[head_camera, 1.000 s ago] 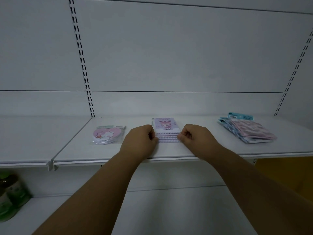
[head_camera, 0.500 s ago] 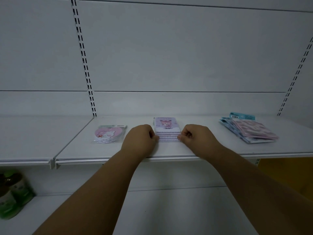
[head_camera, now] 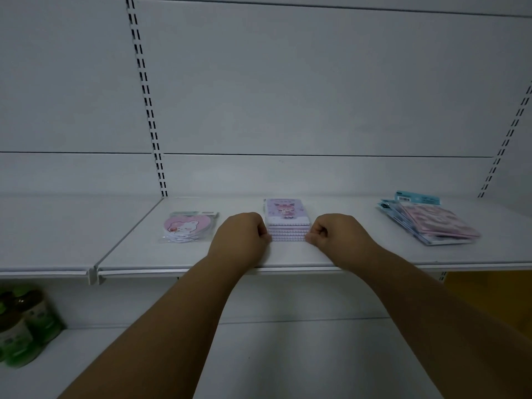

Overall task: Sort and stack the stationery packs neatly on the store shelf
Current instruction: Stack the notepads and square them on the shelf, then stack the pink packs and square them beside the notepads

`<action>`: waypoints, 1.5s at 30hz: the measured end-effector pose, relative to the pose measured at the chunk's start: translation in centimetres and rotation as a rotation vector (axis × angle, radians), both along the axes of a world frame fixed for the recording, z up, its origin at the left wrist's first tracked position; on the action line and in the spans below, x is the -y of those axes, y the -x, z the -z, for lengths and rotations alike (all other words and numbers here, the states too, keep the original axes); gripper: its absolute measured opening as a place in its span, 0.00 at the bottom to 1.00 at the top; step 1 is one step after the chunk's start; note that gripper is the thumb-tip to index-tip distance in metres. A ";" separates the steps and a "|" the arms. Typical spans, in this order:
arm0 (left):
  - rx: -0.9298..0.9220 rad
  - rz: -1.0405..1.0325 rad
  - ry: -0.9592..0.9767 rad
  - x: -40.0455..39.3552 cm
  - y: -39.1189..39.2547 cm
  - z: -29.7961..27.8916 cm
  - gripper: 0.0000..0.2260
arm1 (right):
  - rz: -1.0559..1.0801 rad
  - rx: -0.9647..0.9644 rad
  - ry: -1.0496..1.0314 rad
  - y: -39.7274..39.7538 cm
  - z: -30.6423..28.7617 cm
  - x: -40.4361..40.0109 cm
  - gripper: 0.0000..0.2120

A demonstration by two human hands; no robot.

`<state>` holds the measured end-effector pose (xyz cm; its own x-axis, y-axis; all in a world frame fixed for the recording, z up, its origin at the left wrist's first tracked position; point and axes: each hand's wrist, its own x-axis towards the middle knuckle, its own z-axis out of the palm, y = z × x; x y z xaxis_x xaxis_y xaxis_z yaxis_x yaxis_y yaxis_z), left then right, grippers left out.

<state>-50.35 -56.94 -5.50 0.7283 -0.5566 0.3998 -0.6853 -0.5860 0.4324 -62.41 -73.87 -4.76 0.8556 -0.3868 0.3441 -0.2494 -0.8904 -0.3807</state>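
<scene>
Notebooks, spiral-bound, lilac covers with a cartoon girl, one stack (head_camera: 288, 223) near the middle of the shelf (head_camera: 288, 256), binding edges toward the front, long axis running front to back; the stack appears squared. Left hand (head_camera: 241, 236) and right hand (head_camera: 335, 234) flank it, each curled into a loose fist with the fingers (head_camera: 263, 230) folded in and knuckles touching the near corners of the stack; neither hand grips anything, both press inward from the sides. The stack lies directly between the hands, equally near to each. To the left, just beside the left hand: heart-shaped pink pack (head_camera: 187, 227) with a bear design in a clear sleeve, lying flat. To the right, well apart: fanned pile of pink and blue packs (head_camera: 431, 223), edges askew, the rearmost header card bearing a barcode; its print is too small to read. Judgement: this fanned pile is the next to straighten, nearer the right hand. Green bottles (head_camera: 20, 326) stand on the lower shelf, far left.
</scene>
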 end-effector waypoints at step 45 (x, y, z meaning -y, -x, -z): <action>-0.166 0.084 -0.241 25.9 12.8 -2.8 0.27 | 0.348 -0.217 0.025 9.9 -6.3 23.0 0.21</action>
